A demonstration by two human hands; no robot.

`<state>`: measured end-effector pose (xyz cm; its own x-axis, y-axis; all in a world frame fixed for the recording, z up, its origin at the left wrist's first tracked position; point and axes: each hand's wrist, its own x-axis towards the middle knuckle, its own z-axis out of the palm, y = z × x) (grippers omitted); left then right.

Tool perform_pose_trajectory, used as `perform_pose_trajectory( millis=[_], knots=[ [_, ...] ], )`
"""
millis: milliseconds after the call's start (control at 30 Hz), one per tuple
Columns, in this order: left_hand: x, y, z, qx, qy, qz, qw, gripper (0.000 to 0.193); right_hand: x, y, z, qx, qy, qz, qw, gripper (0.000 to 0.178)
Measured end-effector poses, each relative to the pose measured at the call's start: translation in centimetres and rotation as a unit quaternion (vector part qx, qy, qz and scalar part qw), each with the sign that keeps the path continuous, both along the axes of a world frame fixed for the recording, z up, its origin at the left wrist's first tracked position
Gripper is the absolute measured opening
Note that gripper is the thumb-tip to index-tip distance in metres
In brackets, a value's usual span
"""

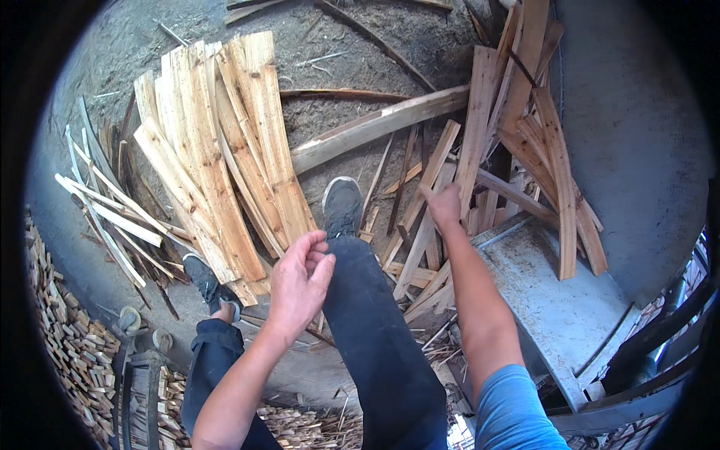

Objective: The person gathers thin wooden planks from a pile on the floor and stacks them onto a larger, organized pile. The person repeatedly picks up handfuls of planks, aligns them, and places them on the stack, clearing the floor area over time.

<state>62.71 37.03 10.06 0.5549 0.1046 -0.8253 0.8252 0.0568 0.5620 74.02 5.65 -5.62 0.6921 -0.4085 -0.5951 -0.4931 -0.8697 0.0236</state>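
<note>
My right hand (pixel 442 204) reaches forward and down, its fingers closed on the end of a pale wooden slat (pixel 435 166) that lies among loose boards on the ground. My left hand (pixel 300 277) hovers above my right knee with the fingers spread and slightly curled, holding nothing. My right leg in dark trousers stretches ahead, ending in a grey shoe (pixel 342 204). My left foot (pixel 210 281) rests beside a stack of rough planks (pixel 217 150).
A long beam (pixel 375 124) lies across the sawdust-covered ground. More boards (pixel 540 127) lean at the upper right above a grey metal table (pixel 555 292). Thin offcut strips (pixel 105 210) fan out at left, and small wood blocks (pixel 71 337) pile at lower left.
</note>
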Motion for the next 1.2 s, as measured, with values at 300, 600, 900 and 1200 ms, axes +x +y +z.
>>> perform_pose_trajectory(
  millis=[300, 600, 900, 1200],
  knots=[
    [-3.4, 1.0, -3.1, -0.013, 0.004, -0.01, 1.0, 0.036, -3.6, -3.9, -5.2, 0.015, -0.014, -0.062, 0.998, 0.082],
    [-2.3, 2.2, -0.9, -0.043, 0.013, 0.016, 0.999, 0.037, -2.7, 5.3, 3.6, 0.142, -0.201, -0.007, 0.969, 0.044],
    [7.5, 1.7, -0.3, -0.046, -0.101, 0.037, 0.993, 0.095, 8.2, 25.9, 19.0, 0.365, 0.05, 0.188, 0.91, 0.061],
    [1.0, 11.4, 0.0, 0.092, -0.05, 0.167, 0.98, 0.079, 7.5, 41.0, 11.8, 0.551, -0.006, -0.14, 0.823, 0.076]
  ],
)
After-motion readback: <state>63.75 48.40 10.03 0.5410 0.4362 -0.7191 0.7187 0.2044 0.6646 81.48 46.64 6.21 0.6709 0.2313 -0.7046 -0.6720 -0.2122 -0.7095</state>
